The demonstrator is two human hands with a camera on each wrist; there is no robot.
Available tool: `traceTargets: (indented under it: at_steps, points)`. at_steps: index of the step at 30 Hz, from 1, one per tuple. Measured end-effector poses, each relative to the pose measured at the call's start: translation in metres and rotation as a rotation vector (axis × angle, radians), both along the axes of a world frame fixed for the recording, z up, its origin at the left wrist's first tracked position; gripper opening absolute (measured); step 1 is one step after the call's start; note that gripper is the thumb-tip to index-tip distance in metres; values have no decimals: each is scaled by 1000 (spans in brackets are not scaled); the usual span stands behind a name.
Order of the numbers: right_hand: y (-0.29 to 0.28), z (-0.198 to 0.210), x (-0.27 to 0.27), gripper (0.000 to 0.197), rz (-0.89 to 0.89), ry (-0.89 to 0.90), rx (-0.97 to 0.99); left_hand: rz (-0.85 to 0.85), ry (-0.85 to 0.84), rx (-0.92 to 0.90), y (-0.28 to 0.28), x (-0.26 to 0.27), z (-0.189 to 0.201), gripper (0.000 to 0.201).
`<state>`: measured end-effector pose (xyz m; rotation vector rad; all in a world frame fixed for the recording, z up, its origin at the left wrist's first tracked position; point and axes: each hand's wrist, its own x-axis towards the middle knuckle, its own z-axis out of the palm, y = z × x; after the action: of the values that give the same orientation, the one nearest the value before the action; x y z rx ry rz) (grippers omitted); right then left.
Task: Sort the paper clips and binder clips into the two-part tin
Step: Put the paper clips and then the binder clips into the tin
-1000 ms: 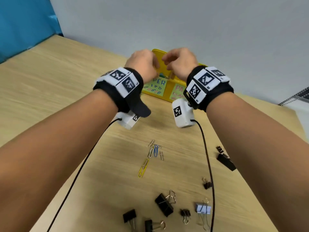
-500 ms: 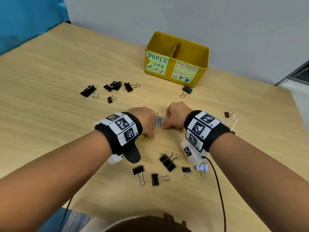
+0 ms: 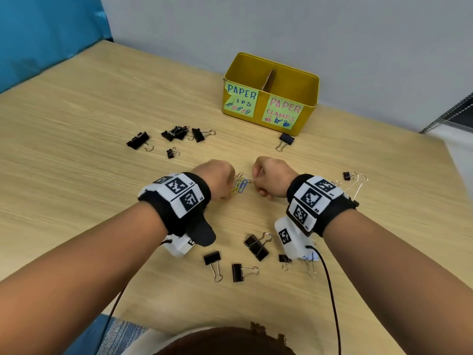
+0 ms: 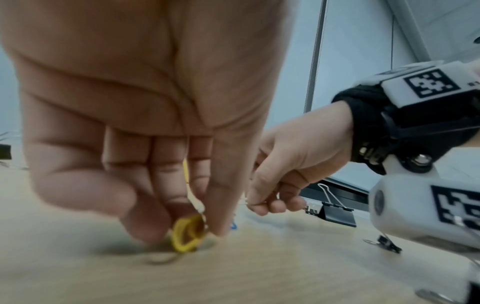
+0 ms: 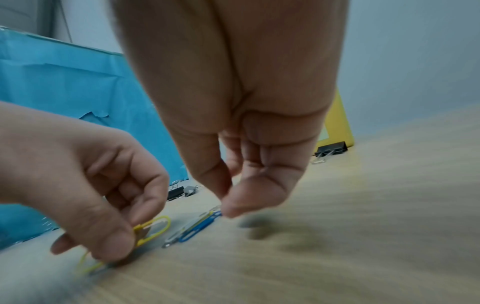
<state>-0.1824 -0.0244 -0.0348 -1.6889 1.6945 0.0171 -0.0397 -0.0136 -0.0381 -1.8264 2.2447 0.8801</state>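
Note:
The yellow two-part tin [image 3: 307, 80] stands at the back, labelled PAPER CLIPS on its left half and PAPER CLAMPS on its right. A small cluster of paper clips [image 3: 242, 185] lies mid-table between my hands. My left hand [image 3: 230, 194] pinches a yellow paper clip [image 4: 182, 240] between thumb and fingers, right at the table surface. My right hand [image 3: 254, 181] pinches the end of a silver paper clip [image 5: 185, 225], which lies beside a blue paper clip [image 5: 200, 226]. In the right wrist view my left hand [image 5: 130, 232] holds the yellow paper clip [image 5: 155, 226].
Black binder clips lie scattered: a group [image 3: 179, 133] at the far left, one [image 3: 285, 139] before the tin, several [image 3: 256, 245] near my wrists, and more [image 3: 349, 175] at the right. Cables trail from both wrist cameras. A blue wall stands at the left.
A second ago both hands were up at the tin. They have come back down to the paper clips, and each now pinches one.

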Motion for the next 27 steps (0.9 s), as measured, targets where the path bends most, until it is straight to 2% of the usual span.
traceTargets:
  at_steps: [2,4,6,9,13,15,17,23,27]
  points:
    - [-2,0,-3,29,-62,-60,-15,74,55,-55,-6,2,2,14]
    - [-5,0,-4,30,-61,-67,-40,115,90,-81,-14,0,4,24]
    - [-7,-2,-5,24,-57,-58,-71,137,86,-58,-19,-4,6,32]
    - [-11,-5,-5,12,8,12,-150,155,107,-75,-23,-9,3,34]
    - [-12,-7,-1,36,138,171,-210,168,128,-95,-24,-12,-6,27]
    - [-11,-10,5,48,133,216,-214,165,143,-109,-23,-12,-7,23]
    - [-10,-11,13,52,123,270,-214,180,149,-130,-24,-10,-7,22]
    - [-22,-13,23,39,86,297,-176,245,198,-166,-24,3,-5,27]
    - [-24,-12,24,38,35,270,-138,244,196,-151,-24,5,-3,21]
